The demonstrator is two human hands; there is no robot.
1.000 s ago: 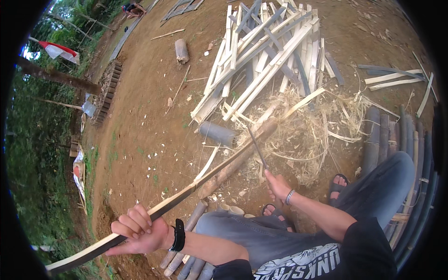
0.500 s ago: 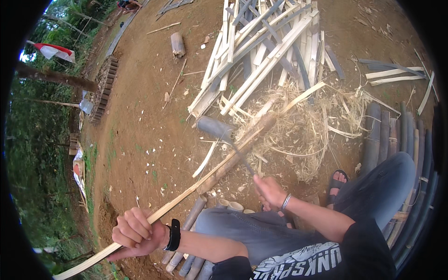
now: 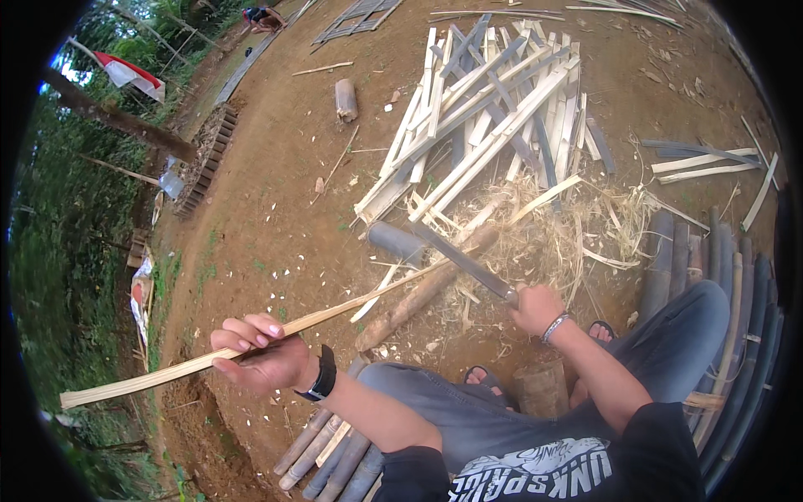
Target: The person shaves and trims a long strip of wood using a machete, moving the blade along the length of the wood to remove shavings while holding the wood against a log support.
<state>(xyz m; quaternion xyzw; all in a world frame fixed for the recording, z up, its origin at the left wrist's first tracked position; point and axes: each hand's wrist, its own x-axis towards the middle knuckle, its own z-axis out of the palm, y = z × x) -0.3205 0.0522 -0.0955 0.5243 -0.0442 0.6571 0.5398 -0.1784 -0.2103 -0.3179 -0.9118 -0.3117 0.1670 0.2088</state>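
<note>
My left hand [image 3: 259, 360] grips a long thin bamboo strip [image 3: 351, 308] near its lower left end; the strip runs up and right across my knees. My right hand [image 3: 535, 308] holds the handle of a long knife [image 3: 464, 263], whose blade points up-left and lies against the strip near a thick bamboo log [image 3: 422, 293] on the ground. A black watch sits on my left wrist, a bracelet on my right. I am seated, with my sandalled feet on the dirt below the log.
A heap of split bamboo slats [image 3: 489, 125] lies ahead, with pale shavings [image 3: 577, 226] in front of it. Dark bamboo poles [image 3: 711, 251] lie at right, more poles [image 3: 330, 448] under my left arm. A short log [image 3: 345, 99] stands further off. Trees at left.
The strip has been drawn back toward me and now lies thinner and lower. My right hand has moved up and right with the knife, and the blade now shows clearly.
</note>
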